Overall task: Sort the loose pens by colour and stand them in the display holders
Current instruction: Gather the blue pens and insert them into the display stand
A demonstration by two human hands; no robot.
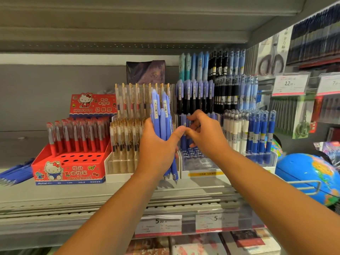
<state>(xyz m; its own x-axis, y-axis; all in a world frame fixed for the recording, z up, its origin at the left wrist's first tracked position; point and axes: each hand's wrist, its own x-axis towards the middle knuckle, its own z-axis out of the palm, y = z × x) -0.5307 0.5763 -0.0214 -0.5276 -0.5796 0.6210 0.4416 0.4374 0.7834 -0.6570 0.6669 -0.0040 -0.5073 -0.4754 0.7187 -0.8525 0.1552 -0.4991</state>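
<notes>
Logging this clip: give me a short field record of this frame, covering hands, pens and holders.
left hand: grips an upright bundle of blue pens, tips down
right hand: fingers curled at a blue pen in the tiered holder front row; grip too blurred to confirm
red box: red pens at back, front holes empty
loose pens: blue, lying on the shelf at far left
task state: sorting under way

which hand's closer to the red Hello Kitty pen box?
Left. The left hand, gripping a bundle of blue pens, sits right of the box; the right hand is farther right, at the blue-pen rack.
</notes>
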